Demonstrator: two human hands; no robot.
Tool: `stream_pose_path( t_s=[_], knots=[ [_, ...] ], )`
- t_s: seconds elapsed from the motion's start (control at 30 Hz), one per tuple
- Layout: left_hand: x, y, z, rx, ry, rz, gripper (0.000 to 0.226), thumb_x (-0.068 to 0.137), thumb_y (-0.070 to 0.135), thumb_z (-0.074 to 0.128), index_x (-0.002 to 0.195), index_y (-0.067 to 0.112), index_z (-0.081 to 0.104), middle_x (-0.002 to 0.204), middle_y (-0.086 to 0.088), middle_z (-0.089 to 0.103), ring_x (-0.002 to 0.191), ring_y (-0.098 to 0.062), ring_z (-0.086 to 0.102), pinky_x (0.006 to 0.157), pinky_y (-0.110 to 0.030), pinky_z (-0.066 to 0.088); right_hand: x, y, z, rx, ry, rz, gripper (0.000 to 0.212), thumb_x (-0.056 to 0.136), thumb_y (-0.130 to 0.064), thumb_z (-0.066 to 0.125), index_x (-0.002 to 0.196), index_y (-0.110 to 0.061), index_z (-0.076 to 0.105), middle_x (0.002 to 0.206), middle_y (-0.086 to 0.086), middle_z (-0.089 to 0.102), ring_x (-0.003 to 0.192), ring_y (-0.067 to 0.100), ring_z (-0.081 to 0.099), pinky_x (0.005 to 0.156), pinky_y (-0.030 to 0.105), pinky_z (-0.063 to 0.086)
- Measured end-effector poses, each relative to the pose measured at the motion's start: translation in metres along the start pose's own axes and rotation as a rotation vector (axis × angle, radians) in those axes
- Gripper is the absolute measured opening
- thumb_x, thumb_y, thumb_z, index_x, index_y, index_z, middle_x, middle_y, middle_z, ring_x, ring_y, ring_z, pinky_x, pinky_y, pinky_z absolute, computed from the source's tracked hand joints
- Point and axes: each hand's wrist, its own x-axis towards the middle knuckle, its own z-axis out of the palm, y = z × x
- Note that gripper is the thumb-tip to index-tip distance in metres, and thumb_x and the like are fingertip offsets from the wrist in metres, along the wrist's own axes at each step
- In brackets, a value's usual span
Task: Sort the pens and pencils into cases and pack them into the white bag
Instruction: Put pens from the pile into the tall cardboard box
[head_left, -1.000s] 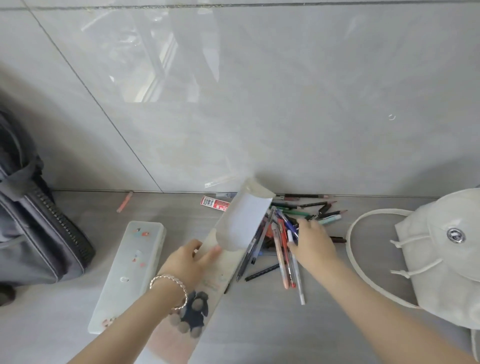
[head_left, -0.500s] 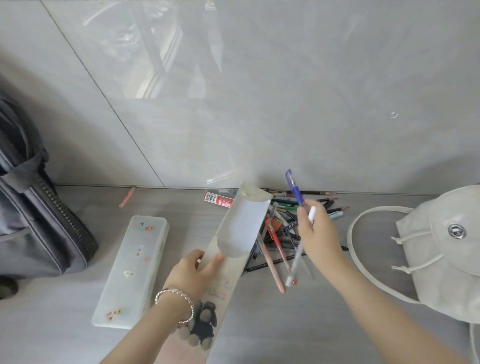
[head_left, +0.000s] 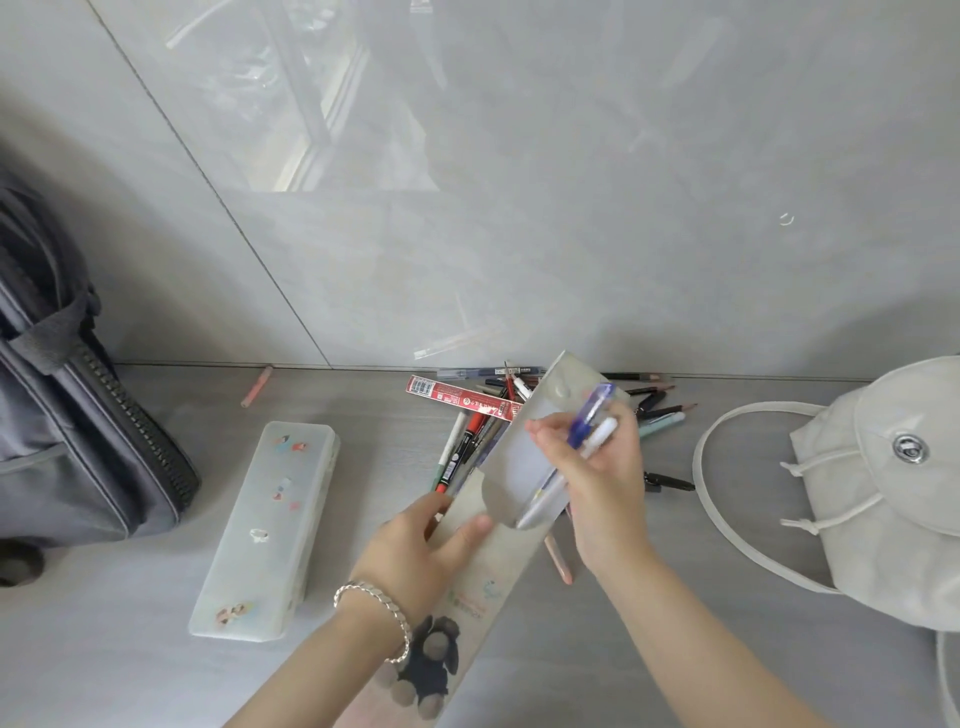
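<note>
Plush charm (head_left: 426, 670) dangles off the near end of the flat pouch case (head_left: 483, 561), closest to the camera. Left hand (head_left: 415, 545) is pinched around the pouch just under its mouth, thumb on the front panel, flap (head_left: 550, 415) folded up and back. Right hand (head_left: 597, 467) is closed on two pens (head_left: 582, 441), a blue one and a white one, tips poking into the opening.

Biggest risk imo: that mouth is narrow and only held open by one thumb, so if the grip relaxes the tips could catch on the lip and the pens skid out onto the desk. Feeding two at once makes a jam more likely too.

Frosted hard case (head_left: 270, 525) sits shut, just left. Behind the hands, the rest of the pile (head_left: 483, 421) is a tangle, and an elbow bump could roll some away. White bag (head_left: 883, 499) waits well off to the right, nothing packed in it as far as I can tell.
</note>
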Motion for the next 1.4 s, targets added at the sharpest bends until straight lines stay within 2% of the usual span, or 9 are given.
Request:
stream_pose_path(
  t_s=[0.2,0.33,0.57,0.73,0.87,1.0,1.1,1.27,1.4],
  knots=[
    [-0.008,0.000,0.001,-0.061,-0.060,0.002,0.030,0.078,0.055,0.059,0.085,0.026,0.063,0.062,0.006,0.055,0.056,-0.010,0.050,0.056,-0.019,0.039,0.002,0.003,-0.013,-0.530,-0.039,-0.331,0.040,0.084,-0.022,0.062,0.110,-0.044,0.043,0.094,-0.015,0.061,0.088,0.002,0.058,0.080,0.009,0.043],
    [-0.005,0.003,0.001,-0.085,-0.067,-0.018,0.031,0.078,0.055,0.060,0.086,0.026,0.063,0.070,0.001,0.063,0.062,-0.014,0.056,0.059,-0.024,0.044,0.003,0.013,-0.014,-0.983,-0.176,-0.428,0.044,0.084,-0.044,0.042,0.119,-0.020,0.053,0.107,-0.026,0.045,0.101,0.002,0.040,0.088,0.004,0.025],
    [0.009,-0.013,-0.014,-0.054,0.075,-0.089,0.033,0.082,0.052,0.057,0.068,0.022,0.054,0.057,0.006,0.051,0.053,-0.013,0.047,0.051,-0.026,0.035,0.012,0.021,-0.028,-0.831,-0.029,-0.573,0.027,0.089,-0.021,0.047,0.111,-0.012,0.058,0.124,0.000,0.056,0.114,0.010,0.050,0.095,0.022,0.041],
    [0.013,-0.025,-0.028,-0.089,0.219,-0.145,0.037,0.086,0.046,0.055,0.061,0.019,0.047,0.054,0.001,0.042,0.051,-0.017,0.039,0.049,-0.029,0.031,0.013,0.059,-0.043,-1.438,-0.197,-0.069,0.050,0.084,-0.038,0.060,0.126,-0.015,0.045,0.119,0.002,0.051,0.113,0.018,0.044,0.094,0.029,0.043],
    [0.010,-0.031,-0.033,-0.088,0.210,-0.174,0.041,0.086,0.047,0.054,0.068,0.010,0.052,0.058,-0.003,0.045,0.053,-0.019,0.040,0.052,-0.028,0.033,0.017,0.080,-0.032,-1.688,-0.249,0.067,0.059,0.089,-0.029,0.054,0.138,-0.013,0.025,0.127,0.009,0.043,0.117,0.023,0.043,0.089,0.031,0.045],
    [0.007,-0.035,-0.032,-0.074,0.192,-0.192,0.038,0.084,0.049,0.055,0.074,0.013,0.057,0.064,-0.004,0.056,0.059,-0.021,0.051,0.056,-0.029,0.039,0.023,0.081,-0.039,-1.601,-0.235,0.159,0.051,0.091,-0.014,0.049,0.137,-0.012,0.028,0.123,0.008,0.052,0.104,0.025,0.056,0.077,0.033,0.045],
    [0.005,-0.035,-0.029,-0.080,0.154,-0.185,0.032,0.083,0.050,0.056,0.076,0.019,0.058,0.065,0.001,0.058,0.062,-0.017,0.054,0.055,-0.028,0.041,0.022,0.059,-0.042,-1.164,-0.085,0.114,0.007,0.090,-0.014,0.049,0.094,-0.008,0.048,0.081,0.008,0.053,0.062,0.023,0.053,0.055,0.032,0.042],
    [0.002,-0.026,-0.020,0.002,0.002,-0.117,0.024,0.081,0.052,0.058,0.079,0.028,0.061,0.064,0.005,0.059,0.057,-0.010,0.052,0.053,-0.020,0.040,0.020,-0.007,-0.027,-0.322,0.048,-0.045,0.015,0.090,-0.005,0.054,0.083,-0.019,0.054,0.063,0.001,0.058,0.049,0.007,0.055,0.050,0.022,0.049],
    [-0.001,-0.014,-0.009,0.080,-0.124,-0.036,0.024,0.076,0.058,0.059,0.085,0.035,0.061,0.069,0.006,0.059,0.065,-0.012,0.055,0.058,-0.018,0.041,0.005,-0.016,-0.019,-0.375,-0.155,0.081,0.019,0.083,0.002,0.062,0.076,-0.016,0.062,0.061,-0.007,0.066,0.061,0.013,0.065,0.059,0.023,0.057]
  ],
)
